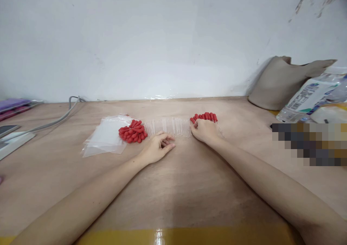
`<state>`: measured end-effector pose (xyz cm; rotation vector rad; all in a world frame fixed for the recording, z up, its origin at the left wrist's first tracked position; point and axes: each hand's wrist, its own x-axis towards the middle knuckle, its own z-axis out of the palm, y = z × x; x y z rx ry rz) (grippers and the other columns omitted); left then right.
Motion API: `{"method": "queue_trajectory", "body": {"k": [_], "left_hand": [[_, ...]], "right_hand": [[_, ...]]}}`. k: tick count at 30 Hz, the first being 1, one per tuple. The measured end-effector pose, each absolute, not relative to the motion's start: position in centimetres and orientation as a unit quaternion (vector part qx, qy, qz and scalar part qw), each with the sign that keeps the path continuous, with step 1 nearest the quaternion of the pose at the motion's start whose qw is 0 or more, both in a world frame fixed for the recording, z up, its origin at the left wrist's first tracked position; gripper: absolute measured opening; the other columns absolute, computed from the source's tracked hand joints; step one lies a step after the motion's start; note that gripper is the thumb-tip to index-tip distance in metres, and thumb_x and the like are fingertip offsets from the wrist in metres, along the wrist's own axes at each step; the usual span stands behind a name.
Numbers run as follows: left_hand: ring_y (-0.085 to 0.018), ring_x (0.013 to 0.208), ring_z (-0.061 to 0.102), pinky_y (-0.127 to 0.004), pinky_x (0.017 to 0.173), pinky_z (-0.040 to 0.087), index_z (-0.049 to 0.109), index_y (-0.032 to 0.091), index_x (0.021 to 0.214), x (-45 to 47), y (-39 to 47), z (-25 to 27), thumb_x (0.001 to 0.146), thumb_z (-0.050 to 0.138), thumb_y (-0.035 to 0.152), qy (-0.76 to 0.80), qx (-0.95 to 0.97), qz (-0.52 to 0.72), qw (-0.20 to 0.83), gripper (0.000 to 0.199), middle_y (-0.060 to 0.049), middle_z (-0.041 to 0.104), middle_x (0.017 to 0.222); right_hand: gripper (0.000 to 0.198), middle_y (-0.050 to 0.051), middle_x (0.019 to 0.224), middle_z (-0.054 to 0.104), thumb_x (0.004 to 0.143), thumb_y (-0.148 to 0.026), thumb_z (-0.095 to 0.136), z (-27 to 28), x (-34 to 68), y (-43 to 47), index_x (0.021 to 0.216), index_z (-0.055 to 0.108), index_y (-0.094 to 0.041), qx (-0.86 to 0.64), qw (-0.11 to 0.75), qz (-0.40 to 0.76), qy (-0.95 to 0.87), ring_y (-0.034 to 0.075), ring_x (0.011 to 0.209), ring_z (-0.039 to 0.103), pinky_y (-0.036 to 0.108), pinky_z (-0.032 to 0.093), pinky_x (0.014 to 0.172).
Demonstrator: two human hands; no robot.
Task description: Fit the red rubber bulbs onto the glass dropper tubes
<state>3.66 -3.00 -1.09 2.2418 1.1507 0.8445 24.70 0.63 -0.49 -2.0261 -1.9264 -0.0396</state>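
Observation:
Clear thin glass tubes (168, 126) lie side by side in a row on the table. At their left end is a pile of red rubber bulbs (133, 132). My left hand (157, 148) rests just in front of the tubes, its fingers loosely bent and apart from the thumb, with nothing seen in it. To the right, a second row of red bulbs (207, 116) sits on the ends of tubes largely hidden by my right hand (204, 130). The fingers of that hand are bent together at the leftmost bulb of this row, pinching it.
Clear plastic zip bags (104, 136) lie partly under the loose bulbs. A grey cable (61, 118) runs across the left. At the back right stand a grey-brown container (273, 82) and a tilted plastic bottle (311, 94). A white wall (173, 42) closes off the back.

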Motion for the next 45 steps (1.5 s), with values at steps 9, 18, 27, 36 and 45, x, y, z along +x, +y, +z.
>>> {"method": "queue_trajectory", "body": {"k": [9,18,27,36,45], "left_hand": [[-0.011,0.071,0.058,-0.024,0.063,0.052,0.061,0.017,0.088,3.6,-3.1,-1.1,0.078,0.057,0.028,0.416,0.821,0.307,0.245,0.016,-0.003,0.055,0.087],[-0.011,0.07,0.059,-0.025,0.063,0.052,0.061,0.017,0.088,3.7,-3.1,-1.0,0.078,0.057,0.03,0.414,0.821,0.305,0.248,0.017,-0.003,0.055,0.087],[-0.012,0.068,0.056,-0.025,0.061,0.048,0.062,0.017,0.087,3.7,-3.2,-1.0,0.08,0.054,0.029,0.406,0.835,0.309,0.205,0.016,-0.003,0.056,0.084],[-0.021,0.082,0.053,-0.036,0.077,0.04,0.063,0.015,0.091,-1.6,0.7,3.9,0.084,0.039,0.021,0.443,0.864,0.213,-0.112,0.026,-0.008,0.059,0.085],[-0.019,0.079,0.055,-0.028,0.072,0.04,0.067,0.022,0.085,-6.2,2.7,5.3,0.08,0.045,0.032,0.423,0.903,0.05,-0.049,0.025,-0.005,0.058,0.087]], "right_hand": [[0.03,0.012,0.082,0.064,0.082,-0.035,0.041,0.4,24.0,2.9,0.077,0.065,-0.016,-0.745,0.145,0.013,-0.651,0.027,0.094,0.055,0.04,0.037,0.081],[0.03,0.013,0.092,0.064,0.077,-0.036,0.048,0.8,23.1,2.9,0.092,0.065,-0.016,-0.754,0.093,0.064,-0.647,0.025,0.092,0.058,0.033,0.042,0.072],[0.031,0.013,0.082,0.065,0.082,-0.036,0.04,0.2,23.1,2.4,0.084,0.064,-0.016,-0.744,0.126,0.044,-0.655,0.026,0.083,0.061,0.032,0.041,0.064],[0.028,0.01,0.081,0.059,0.089,-0.028,0.029,-2.9,23.5,-1.1,0.084,0.052,-0.013,-0.55,0.296,-0.1,-0.774,0.02,0.076,0.054,0.03,0.037,0.069],[0.024,0.008,0.089,0.059,0.088,-0.023,0.035,-4.3,25.0,-2.1,0.104,0.051,-0.016,-0.451,0.386,-0.028,-0.804,0.019,0.084,0.055,0.032,0.043,0.076]]}}
